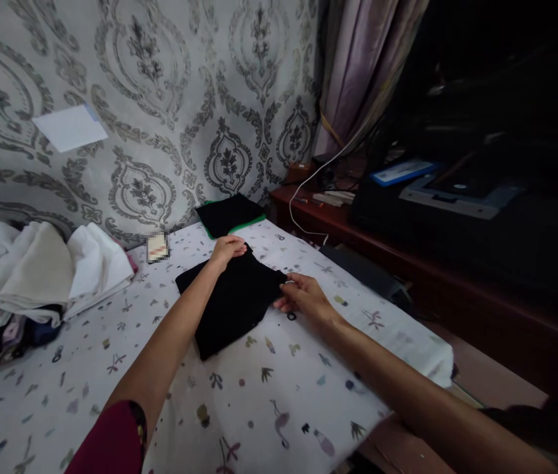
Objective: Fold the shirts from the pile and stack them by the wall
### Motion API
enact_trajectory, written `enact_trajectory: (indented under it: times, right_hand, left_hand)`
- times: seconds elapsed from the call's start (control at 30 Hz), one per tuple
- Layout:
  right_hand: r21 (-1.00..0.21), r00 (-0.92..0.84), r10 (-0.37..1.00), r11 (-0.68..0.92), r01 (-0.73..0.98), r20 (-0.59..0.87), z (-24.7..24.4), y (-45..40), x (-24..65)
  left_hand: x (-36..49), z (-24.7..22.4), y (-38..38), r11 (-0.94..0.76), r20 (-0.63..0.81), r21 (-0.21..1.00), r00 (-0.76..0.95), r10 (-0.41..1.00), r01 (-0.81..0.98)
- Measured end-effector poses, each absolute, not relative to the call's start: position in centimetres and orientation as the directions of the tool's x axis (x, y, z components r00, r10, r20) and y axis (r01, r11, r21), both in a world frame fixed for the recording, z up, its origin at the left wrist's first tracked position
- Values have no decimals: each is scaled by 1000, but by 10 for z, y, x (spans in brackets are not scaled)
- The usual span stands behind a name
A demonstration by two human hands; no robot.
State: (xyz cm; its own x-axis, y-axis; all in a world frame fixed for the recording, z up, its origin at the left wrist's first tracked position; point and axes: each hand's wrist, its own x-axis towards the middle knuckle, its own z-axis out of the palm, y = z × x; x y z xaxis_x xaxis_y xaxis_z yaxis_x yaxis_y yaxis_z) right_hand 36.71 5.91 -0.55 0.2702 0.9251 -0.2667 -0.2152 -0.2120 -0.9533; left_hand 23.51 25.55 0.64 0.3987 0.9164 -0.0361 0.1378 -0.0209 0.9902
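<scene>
A piece of black clothing (232, 289) lies on the patterned white sheet in front of me, its exact kind unclear. At its far edge my left hand (228, 251) is closed, fingers together on the cloth. My right hand (304, 297) pinches the narrow right end between thumb and fingers, with the other fingers curled beneath. Beyond the left hand, close to the wall, rests a folded black cloth with green edges (232, 214), apart from both hands.
Heaped white and beige clothes (42, 266) sit at the left, darker ones beneath. A small blurred pale item (157, 247) lies near the wall. Right of the sheet (259, 408) stands a dark red wooden cabinet (318, 210) with a white cable (303, 187) and a blue box (402, 172).
</scene>
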Motion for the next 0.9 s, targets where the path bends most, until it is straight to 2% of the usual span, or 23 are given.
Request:
enact_trajectory:
  times: [0.07,0.13,0.17,0.23,0.3,0.37,0.43,0.5,0.57,0.67,0.77,0.9]
  right_hand:
    - [-982,327,926,-170,-83,-188,-6,58,372]
    - [-978,437,900,-94,188,-3,0,57,374]
    - [-939,454,884,-53,340,115,6,58,374]
    - [-812,356,885,40,582,299,18,68,369]
    - [-692,155,915,162,703,372,28,90,356]
    - [-578,-56,935,263,773,351,31,121,340]
    - [-459,-182,951,282,842,250,25,154,325]
    - [-364,-209,966,252,896,154,12,180,315]
    - [-318,-196,973,224,921,118,-2,196,313]
    - [-293,-196,975,219,931,106,-18,204,319]
    - [-256,-205,974,224,940,99,-24,205,324]
    - [-220,-222,969,241,945,107,-27,207,325]
  left_hand:
    - [228,8,246,-78,6,987,448,894,143]
    - [214,9,234,-140,48,979,492,869,150]
    - [205,10,227,-207,88,962,517,852,178]
    - [183,8,213,-412,192,864,567,801,289]
    - [161,2,201,-602,275,673,611,743,429]
    - [142,-6,192,-671,296,518,625,722,530]
    - [128,-15,186,-680,289,446,625,725,582]
    - [117,-23,184,-682,295,405,619,728,609]
    - [105,-28,185,-672,328,388,586,740,631]
    - [84,-29,197,-583,380,447,446,810,679]
    - [65,-24,217,-445,314,566,318,895,694]
    - [51,-14,236,-398,222,628,337,915,669]
